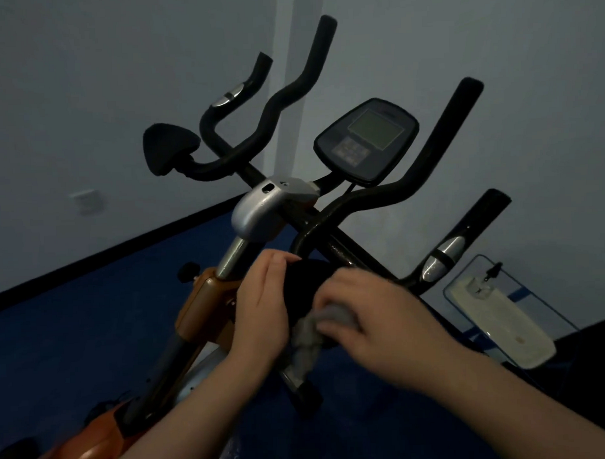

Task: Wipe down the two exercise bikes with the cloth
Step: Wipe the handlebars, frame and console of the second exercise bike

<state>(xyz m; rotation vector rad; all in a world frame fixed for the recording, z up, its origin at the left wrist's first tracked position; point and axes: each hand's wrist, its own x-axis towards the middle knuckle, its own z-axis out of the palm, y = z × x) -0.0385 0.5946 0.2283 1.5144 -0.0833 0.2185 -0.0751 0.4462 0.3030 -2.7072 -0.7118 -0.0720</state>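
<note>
An orange and black exercise bike (207, 301) stands tilted in front of me, with black handlebars (425, 163), a silver stem cover (266, 210) and a dark console (366, 141). My left hand (262, 309) grips a black padded rest (306, 284) on the handlebar from the left. My right hand (362, 313) holds a bunched grey cloth (311, 335) against the same pad; the hand is blurred. The cloth's loose end hangs below the pad. Only one bike is clearly in view.
Another black pad (168, 148) sticks out on the left handlebar. A white and blue flat object (496, 315) leans on the wall at the right. Blue floor (75, 333) meets pale walls at a black skirting; a wall socket (87, 200) sits left.
</note>
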